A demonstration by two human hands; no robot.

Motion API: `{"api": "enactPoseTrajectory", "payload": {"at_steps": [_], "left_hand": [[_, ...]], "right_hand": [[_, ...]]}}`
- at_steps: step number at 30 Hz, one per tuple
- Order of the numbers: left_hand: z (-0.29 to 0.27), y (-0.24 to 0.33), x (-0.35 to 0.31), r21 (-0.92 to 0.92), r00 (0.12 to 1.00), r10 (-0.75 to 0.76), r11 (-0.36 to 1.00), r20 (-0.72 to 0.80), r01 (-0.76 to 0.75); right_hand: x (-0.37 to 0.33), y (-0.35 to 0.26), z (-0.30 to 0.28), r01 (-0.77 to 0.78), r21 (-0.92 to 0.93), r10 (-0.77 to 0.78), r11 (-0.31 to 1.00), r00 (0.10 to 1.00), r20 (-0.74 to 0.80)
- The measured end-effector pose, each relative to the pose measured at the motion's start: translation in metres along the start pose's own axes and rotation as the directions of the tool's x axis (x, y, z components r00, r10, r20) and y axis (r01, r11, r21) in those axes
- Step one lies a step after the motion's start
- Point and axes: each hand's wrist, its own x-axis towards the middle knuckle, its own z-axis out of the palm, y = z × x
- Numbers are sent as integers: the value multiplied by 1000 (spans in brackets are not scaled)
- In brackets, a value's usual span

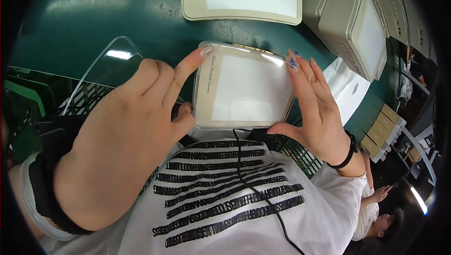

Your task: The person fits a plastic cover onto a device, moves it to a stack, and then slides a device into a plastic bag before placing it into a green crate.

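Observation:
In front of my body is a beige rectangular case (249,90) with rounded corners, a white front panel and a shiny clear cover over its face. My left hand (136,100) grips its left side, index fingertip on the upper left corner, thumb at the lower left edge, other fingers curled. My right hand (314,104) spans the right side, with fingertips at the upper right corner and thumb along the near edge. A clear rounded plastic piece (89,71) stands out beyond my left hand; whether that hand touches it is hidden.
On the green table (94,15), a larger beige panel (240,15) lies at the far side. Several beige cases (343,24) stand at the far right beside a white printed sheet (350,93). Green crates (310,163) are below the table edge; another person (376,212) is at right.

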Motion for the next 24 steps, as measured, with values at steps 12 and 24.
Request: {"api": "enactPoseTrajectory", "payload": {"at_steps": [12, 24], "left_hand": [[-2, 10, -36, -347, 998, 24, 937, -52, -41], [-3, 32, -29, -63, 998, 36, 997, 47, -33]], "right_hand": [[0, -6, -2, -39, -103, 41, 994, 999, 11], [-2, 2, 8, -7, 29, 10, 1000, 997, -77]]}}
